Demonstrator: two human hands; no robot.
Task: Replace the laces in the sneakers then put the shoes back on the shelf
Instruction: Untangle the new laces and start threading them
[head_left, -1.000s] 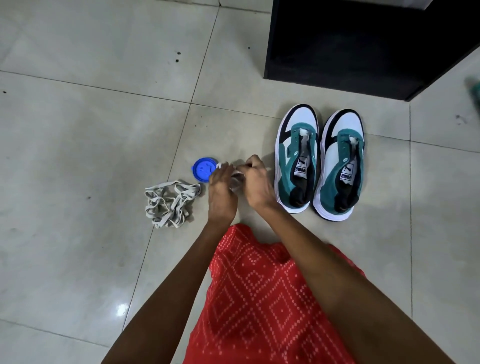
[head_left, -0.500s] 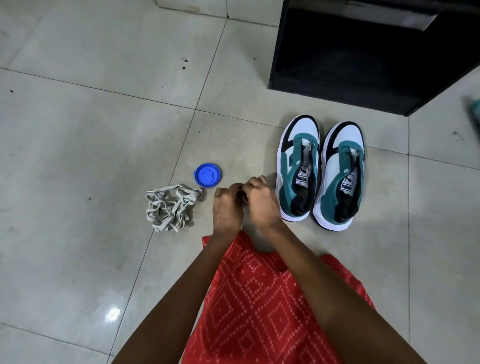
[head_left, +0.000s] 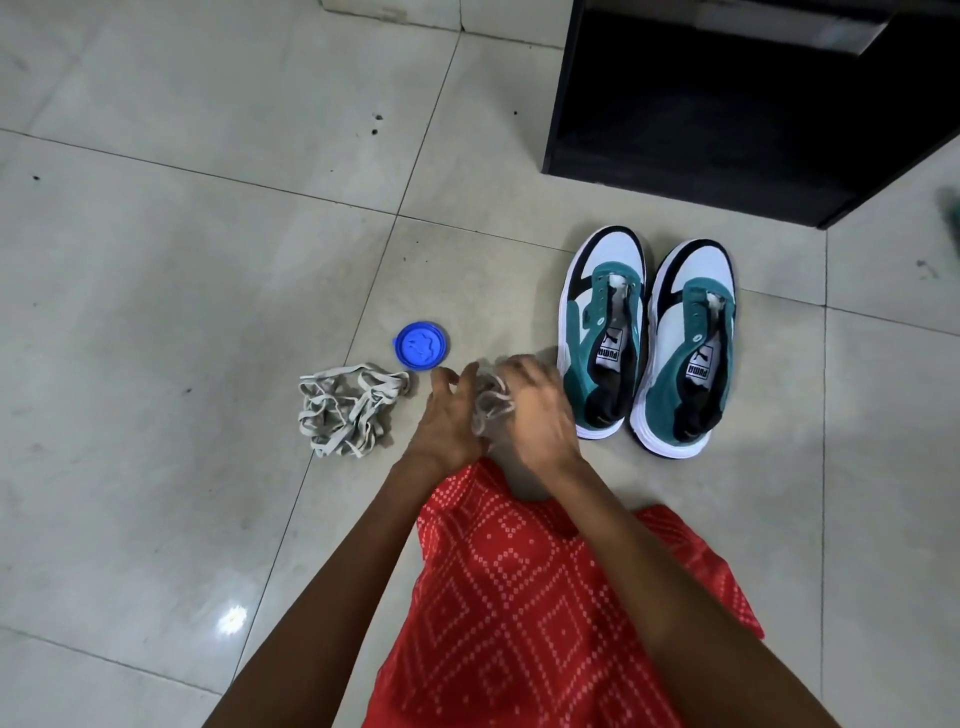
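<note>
Two teal, white and black sneakers stand side by side on the tiled floor with no laces in them, the left sneaker (head_left: 602, 332) beside the right sneaker (head_left: 688, 348). A loose pile of grey laces (head_left: 350, 408) lies to the left. Between my hands a small bundle of pale lace (head_left: 491, 408) shows, blurred. My left hand (head_left: 447, 415) and my right hand (head_left: 535, 410) are close together just left of the sneakers, and both have their fingers curled round that bundle.
A blue round lid (head_left: 421, 345) lies on the floor above the lace pile. A black shelf unit (head_left: 727, 104) stands at the upper right behind the sneakers. My red patterned garment (head_left: 545, 597) covers the foreground.
The view has shifted slightly. My hands have spread a little apart, and the pale lace bundle now shows between them where before a small dark object was hidden.
</note>
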